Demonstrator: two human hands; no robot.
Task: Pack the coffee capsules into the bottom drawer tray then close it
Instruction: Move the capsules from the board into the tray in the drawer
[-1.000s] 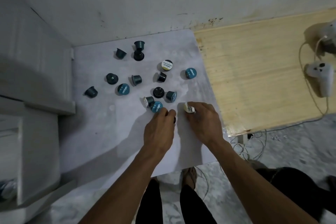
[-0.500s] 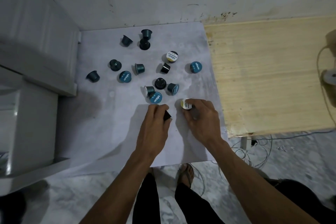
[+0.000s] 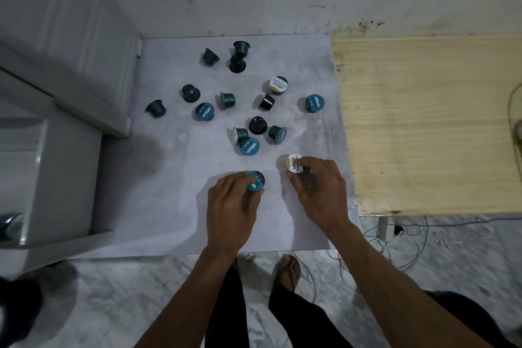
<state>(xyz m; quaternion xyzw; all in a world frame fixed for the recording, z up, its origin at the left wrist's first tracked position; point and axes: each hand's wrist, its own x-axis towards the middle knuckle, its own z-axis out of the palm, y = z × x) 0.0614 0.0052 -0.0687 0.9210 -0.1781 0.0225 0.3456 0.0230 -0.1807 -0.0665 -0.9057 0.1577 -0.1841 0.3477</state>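
Several dark teal and black coffee capsules lie scattered on a pale grey table top (image 3: 175,195), some on their sides, some lid up. My left hand (image 3: 230,206) grips a blue-lidded capsule (image 3: 255,181) near the table's front. My right hand (image 3: 319,189) holds a yellow-and-white-lidded capsule (image 3: 294,166) just to the right. A cluster of capsules (image 3: 250,140) sits right behind my hands. At the left stands a white drawer unit (image 3: 56,133); its bottom drawer is not clearly visible.
A light wooden table (image 3: 429,121) adjoins on the right. Cables (image 3: 381,246) trail on the marble floor below it. My legs and a sandalled foot (image 3: 289,271) are under the front edge. A stained wall closes the back.
My left hand has turned its capsule so the blue lid faces up. The camera has shifted nearer and to the left; both hands stay near the table's front.
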